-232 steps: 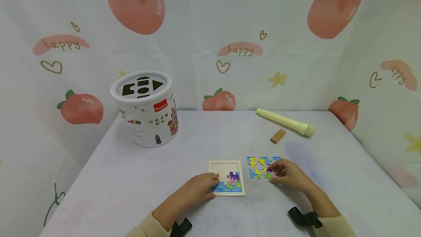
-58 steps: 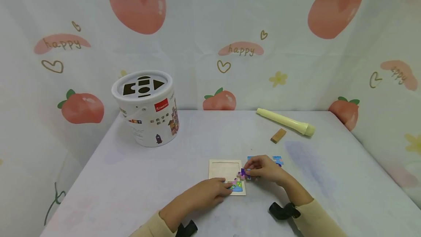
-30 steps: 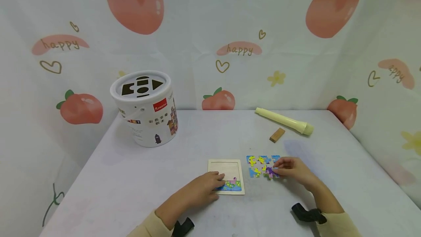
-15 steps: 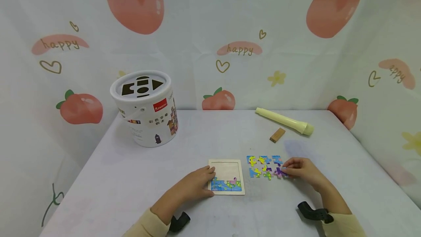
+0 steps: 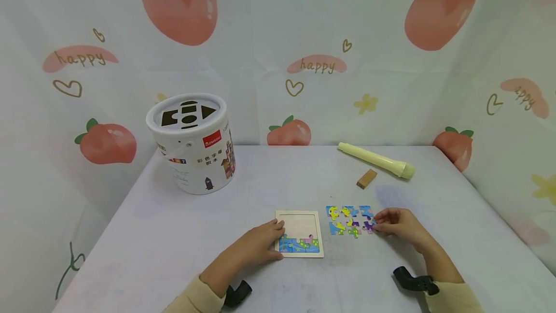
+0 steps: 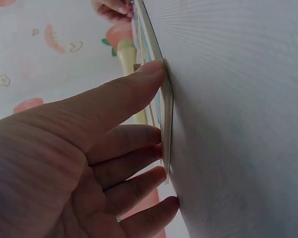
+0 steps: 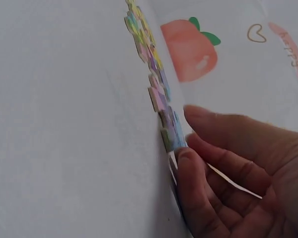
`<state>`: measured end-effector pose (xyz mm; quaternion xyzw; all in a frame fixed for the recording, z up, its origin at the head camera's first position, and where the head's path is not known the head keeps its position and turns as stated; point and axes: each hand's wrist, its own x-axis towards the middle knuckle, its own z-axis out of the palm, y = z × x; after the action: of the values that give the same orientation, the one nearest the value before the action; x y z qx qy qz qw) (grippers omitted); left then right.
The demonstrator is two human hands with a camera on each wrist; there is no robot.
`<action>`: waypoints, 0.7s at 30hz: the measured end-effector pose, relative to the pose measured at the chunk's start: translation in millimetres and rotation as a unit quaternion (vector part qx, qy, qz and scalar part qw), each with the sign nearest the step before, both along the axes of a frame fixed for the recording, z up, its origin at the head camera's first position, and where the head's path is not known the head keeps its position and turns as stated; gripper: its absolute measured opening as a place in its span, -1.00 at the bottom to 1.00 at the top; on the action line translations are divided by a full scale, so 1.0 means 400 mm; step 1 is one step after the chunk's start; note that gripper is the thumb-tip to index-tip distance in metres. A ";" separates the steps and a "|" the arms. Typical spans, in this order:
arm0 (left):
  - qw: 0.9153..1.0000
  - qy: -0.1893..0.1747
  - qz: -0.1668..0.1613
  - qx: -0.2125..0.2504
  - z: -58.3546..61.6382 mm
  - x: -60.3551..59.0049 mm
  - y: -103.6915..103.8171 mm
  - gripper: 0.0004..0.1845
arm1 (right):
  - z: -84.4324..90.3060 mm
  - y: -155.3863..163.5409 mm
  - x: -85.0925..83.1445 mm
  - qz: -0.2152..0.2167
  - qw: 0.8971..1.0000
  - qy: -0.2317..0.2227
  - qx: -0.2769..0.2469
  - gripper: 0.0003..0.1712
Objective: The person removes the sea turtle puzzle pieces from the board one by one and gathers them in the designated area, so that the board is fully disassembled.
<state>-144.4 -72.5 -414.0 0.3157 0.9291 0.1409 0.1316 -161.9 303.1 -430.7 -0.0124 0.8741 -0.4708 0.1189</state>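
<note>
In the head view a square wooden puzzle tray (image 5: 299, 213) lies before me with a bottom row of joined blue-green pieces (image 5: 299, 245); its upper part shows bare wood. My left hand (image 5: 260, 243) rests at the tray's left edge, thumb and fingertips touching the rim (image 6: 167, 119) in the left wrist view. Right of the tray lie several loose puzzle pieces (image 5: 333, 213) in two rows. At their right end my right hand (image 5: 401, 226) has curled thumb and forefinger at a purple-and-blue puzzle piece (image 7: 171, 130), low at the table.
A white block bucket (image 5: 200, 158) with shape holes in its lid stands at the back left. A pale yellow tube (image 5: 373, 159) and a small wooden block (image 5: 367, 178) lie behind the loose pieces. A patterned cloth (image 5: 256, 23) hangs behind the table.
My right hand took the purple piece from over the tray's right edge to the right end of the loose pieces. My left hand shifted left, uncovering the bottom row.
</note>
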 end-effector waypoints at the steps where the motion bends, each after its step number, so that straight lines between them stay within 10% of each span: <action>1: 1.000 -0.001 0.000 0.001 0.000 0.000 0.000 -0.35 | 0.001 0.001 0.001 0.006 1.000 0.004 0.007 -0.57; 21: 1.000 -0.009 0.006 0.006 0.005 0.002 -0.001 -0.35 | -0.002 0.010 -0.003 0.070 0.996 0.036 0.040 -0.57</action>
<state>-143.7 -73.0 -412.0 0.3094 0.9290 0.1500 0.1369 -163.2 307.0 -431.6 -0.0858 0.8928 -0.4253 0.1209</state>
